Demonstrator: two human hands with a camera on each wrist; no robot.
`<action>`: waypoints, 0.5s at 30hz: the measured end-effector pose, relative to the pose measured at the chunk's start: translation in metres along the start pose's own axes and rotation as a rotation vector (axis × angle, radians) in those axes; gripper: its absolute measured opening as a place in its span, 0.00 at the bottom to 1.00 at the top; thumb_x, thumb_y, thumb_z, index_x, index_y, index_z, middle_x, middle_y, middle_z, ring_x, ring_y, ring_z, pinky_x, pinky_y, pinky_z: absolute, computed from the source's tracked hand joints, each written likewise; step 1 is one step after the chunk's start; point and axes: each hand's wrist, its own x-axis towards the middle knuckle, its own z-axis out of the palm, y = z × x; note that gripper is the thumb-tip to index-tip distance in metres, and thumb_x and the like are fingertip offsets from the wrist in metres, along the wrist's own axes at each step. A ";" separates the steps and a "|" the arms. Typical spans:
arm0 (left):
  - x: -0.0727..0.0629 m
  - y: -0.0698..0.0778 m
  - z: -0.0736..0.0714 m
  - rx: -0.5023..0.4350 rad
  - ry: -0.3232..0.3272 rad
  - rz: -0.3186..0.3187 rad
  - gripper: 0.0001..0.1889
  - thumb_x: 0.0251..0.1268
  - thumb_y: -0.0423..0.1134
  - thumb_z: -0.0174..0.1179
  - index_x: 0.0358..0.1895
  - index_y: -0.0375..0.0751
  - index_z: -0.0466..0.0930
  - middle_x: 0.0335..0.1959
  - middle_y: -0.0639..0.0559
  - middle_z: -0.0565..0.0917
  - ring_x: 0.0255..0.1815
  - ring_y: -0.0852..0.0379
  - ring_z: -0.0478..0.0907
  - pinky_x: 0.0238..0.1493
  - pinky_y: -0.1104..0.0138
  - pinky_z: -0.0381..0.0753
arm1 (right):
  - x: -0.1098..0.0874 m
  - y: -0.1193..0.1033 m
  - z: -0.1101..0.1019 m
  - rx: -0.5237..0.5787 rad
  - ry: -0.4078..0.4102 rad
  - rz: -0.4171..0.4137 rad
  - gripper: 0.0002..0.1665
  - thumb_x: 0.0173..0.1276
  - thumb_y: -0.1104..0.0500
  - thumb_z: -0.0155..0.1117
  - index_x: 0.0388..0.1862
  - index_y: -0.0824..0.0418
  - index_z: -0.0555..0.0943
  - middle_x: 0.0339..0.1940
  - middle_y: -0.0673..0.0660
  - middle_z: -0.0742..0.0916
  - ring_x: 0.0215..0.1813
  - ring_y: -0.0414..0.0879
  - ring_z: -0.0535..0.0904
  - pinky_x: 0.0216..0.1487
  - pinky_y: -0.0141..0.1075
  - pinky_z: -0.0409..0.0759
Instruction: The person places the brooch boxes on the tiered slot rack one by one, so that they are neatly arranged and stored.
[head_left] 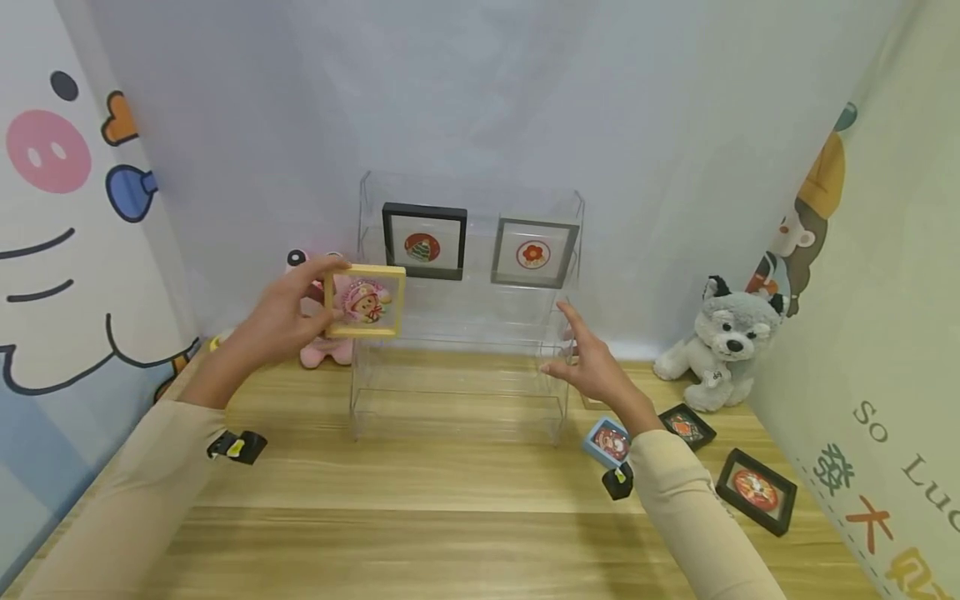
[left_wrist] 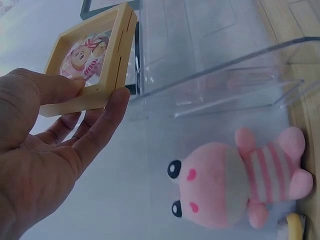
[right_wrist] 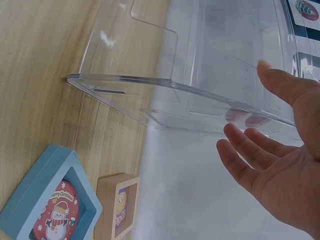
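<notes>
My left hand (head_left: 288, 312) pinches a yellow square display frame (head_left: 366, 333) by its left side, thumb in front and fingers behind. Inside the frame is a pink cartoon badge (left_wrist: 85, 59). It is held before the left part of a clear tiered acrylic stand (head_left: 457, 408). On the stand's top tier stand a black frame (head_left: 424, 208) with a tree badge and a grey frame (head_left: 534, 223) with a red flower badge. My right hand (head_left: 596, 362) is by the stand's right side, fingers spread and holding nothing; whether it touches the clear panel I cannot tell.
Right of the stand lie a blue frame (head_left: 592, 446), a tan frame (right_wrist: 104, 205) and two black frames (head_left: 783, 521) (head_left: 705, 437). A grey plush husky (head_left: 731, 342) sits at the back right, a pink plush frog (left_wrist: 210, 185) behind the stand's left side. Printed curtains flank the wooden table (head_left: 420, 517).
</notes>
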 end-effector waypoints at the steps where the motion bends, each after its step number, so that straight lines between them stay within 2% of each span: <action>1: 0.004 0.001 0.002 0.001 0.001 0.015 0.31 0.61 0.22 0.59 0.69 0.39 0.66 0.54 0.33 0.77 0.44 0.39 0.81 0.40 0.50 0.83 | 0.000 0.000 0.000 -0.002 0.001 0.000 0.58 0.64 0.55 0.72 0.82 0.50 0.45 0.66 0.73 0.75 0.56 0.69 0.79 0.56 0.62 0.79; 7: 0.029 0.008 0.012 -0.004 -0.017 0.080 0.31 0.61 0.21 0.59 0.69 0.36 0.66 0.59 0.32 0.75 0.44 0.39 0.79 0.46 0.49 0.80 | 0.000 0.000 0.000 -0.002 0.005 0.002 0.58 0.64 0.55 0.72 0.82 0.49 0.44 0.65 0.73 0.75 0.56 0.69 0.79 0.55 0.62 0.79; 15: 0.051 0.013 0.024 0.018 -0.053 0.074 0.31 0.63 0.21 0.59 0.70 0.39 0.66 0.54 0.32 0.75 0.46 0.40 0.77 0.49 0.49 0.80 | -0.001 0.001 0.000 -0.002 0.002 0.005 0.58 0.65 0.55 0.72 0.82 0.47 0.44 0.66 0.72 0.75 0.56 0.69 0.79 0.55 0.62 0.79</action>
